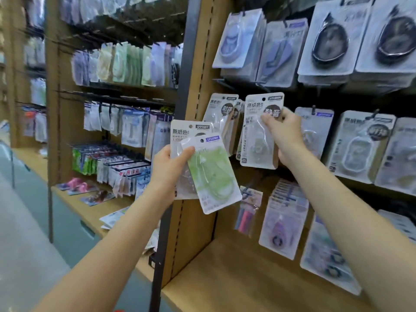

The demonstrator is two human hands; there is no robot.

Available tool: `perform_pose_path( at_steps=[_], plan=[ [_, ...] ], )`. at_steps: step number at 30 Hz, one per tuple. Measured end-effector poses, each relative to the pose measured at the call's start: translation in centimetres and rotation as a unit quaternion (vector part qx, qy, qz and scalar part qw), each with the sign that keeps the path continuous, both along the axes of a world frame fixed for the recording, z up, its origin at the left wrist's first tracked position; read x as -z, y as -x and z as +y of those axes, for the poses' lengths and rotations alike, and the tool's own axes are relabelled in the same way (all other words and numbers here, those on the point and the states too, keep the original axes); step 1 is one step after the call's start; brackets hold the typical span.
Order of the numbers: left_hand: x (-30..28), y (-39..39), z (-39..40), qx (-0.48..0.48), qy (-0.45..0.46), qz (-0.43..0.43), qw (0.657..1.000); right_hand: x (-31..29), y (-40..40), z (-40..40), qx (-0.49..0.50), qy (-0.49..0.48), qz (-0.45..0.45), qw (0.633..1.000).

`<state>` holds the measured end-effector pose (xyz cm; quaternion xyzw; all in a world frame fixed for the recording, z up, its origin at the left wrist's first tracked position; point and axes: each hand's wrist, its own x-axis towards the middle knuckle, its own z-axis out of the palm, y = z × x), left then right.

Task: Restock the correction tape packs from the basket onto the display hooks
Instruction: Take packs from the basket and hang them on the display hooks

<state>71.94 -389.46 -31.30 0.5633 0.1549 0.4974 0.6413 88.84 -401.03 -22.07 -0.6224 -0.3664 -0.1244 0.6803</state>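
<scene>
Reaching up to the display, the right hand (284, 131) pinches a kraft-backed correction tape pack (258, 134) near its upper right, thumb on the clear front and the other fingers curled behind the card. The pack's punched hole sits above the fingertips, level with the black display hooks (261, 83) that jut out just over it; whether the hole is on a hook cannot be told. Just left of those fingers hangs a matching row of kraft packs (221, 113), and to their right more packs with rounded clear shells (360, 147) hang on the same rail. Lower and to the left, the left hand (168, 174) grips two packs fanned together: its thumb presses across the front of a green-tinted pack (213, 174), which overlaps a second kraft pack (182, 134) whose top rises above the thumb. The remaining fingers are hidden behind the cards. Below both hands runs a wooden shelf (236, 278), and beneath the right wrist hang purple-toned packs (281, 221). No basket shows in this view.
</scene>
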Motion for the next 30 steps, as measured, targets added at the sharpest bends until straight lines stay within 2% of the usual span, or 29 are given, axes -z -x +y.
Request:
perform_pose_path(
  at_steps=[6,11,14,17,21,23,26,28,30],
  plan=[
    [-0.5,0.8,1.0,-0.007,-0.015,0.01,1.0,-0.2,-2.5,2.8,0.198,0.062,-0.043,0.977],
    [0.2,0.7,1.8,0.007,-0.02,0.012,1.0,-0.1,-2.9,3.1,0.189,0.038,-0.086,0.977],
    [0.5,0.4,1.9,0.016,-0.014,0.011,1.0,-0.6,-3.7,3.0,0.184,0.04,-0.057,0.98],
    [0.6,-0.2,1.7,0.026,-0.021,0.009,0.999,-1.0,-4.1,2.7,0.213,0.121,-0.03,0.969],
    [0.8,-0.5,1.5,0.028,-0.032,0.014,0.999,-1.8,-4.4,1.9,0.287,0.27,-0.082,0.915],
    [0.9,-0.4,1.4,0.021,-0.042,0.021,0.999,-1.3,-3.8,0.8,0.301,0.293,-0.128,0.898],
    [1.0,0.0,1.2,0.024,-0.04,0.014,0.999,2.2,-1.0,-1.6,0.269,0.23,-0.215,0.91],
    [0.9,0.0,0.8,0.029,-0.027,0.008,0.999,5.4,1.9,-3.1,0.142,0.203,-0.235,0.94],
    [0.5,-0.4,-0.1,0.04,-0.025,0.008,0.999,7.8,4.0,-4.0,0.052,0.244,-0.219,0.943]
  ],
)
